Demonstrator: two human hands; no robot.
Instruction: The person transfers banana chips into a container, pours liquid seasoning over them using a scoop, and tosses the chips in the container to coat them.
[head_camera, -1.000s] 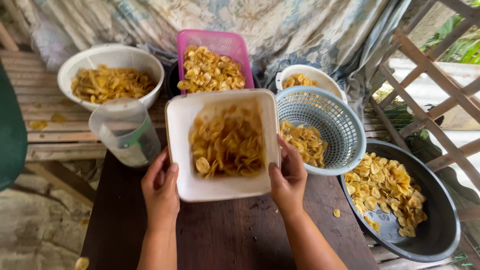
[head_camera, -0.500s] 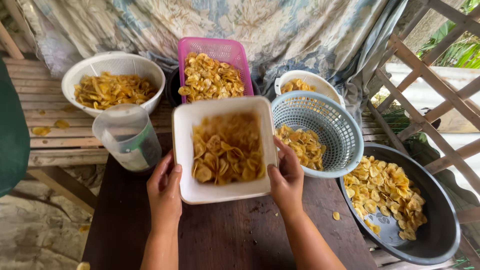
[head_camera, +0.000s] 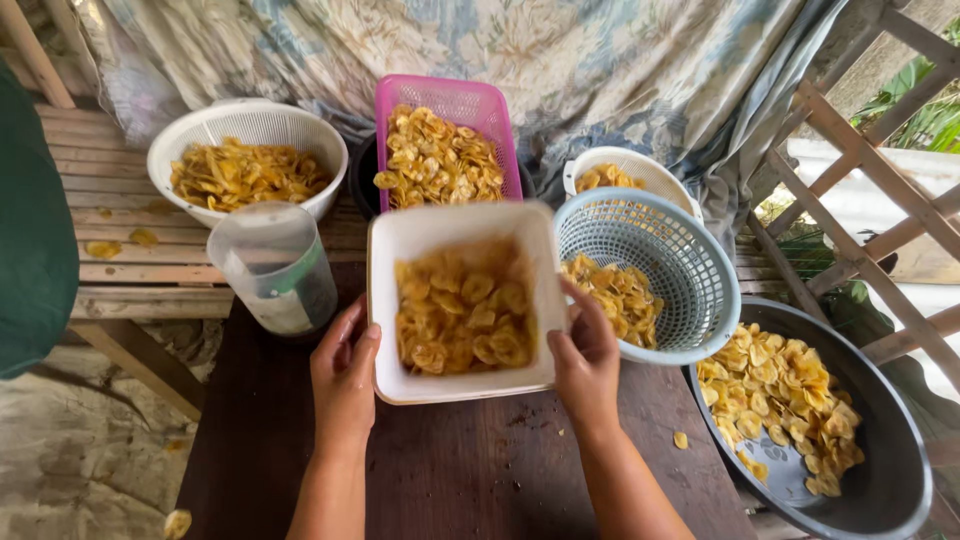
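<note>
Both hands are gripping the white square tub (head_camera: 462, 300) of yellow chips: left hand (head_camera: 345, 375) clasping its left wall, right hand (head_camera: 587, 360) its right. I am holding it over the dark table (head_camera: 470, 480), beside the blue basket (head_camera: 650, 270).

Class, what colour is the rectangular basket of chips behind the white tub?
Pink, seen in the head view: the rectangular basket behind the white tub.

Hemmed in: clear jug (head_camera: 275, 265) left of white tub (head_camera: 462, 385), blue basket (head_camera: 650, 270) seemingly touching right, pink basket (head_camera: 445, 150) behind. Open dark tabletop (head_camera: 470, 480) in front.
</note>
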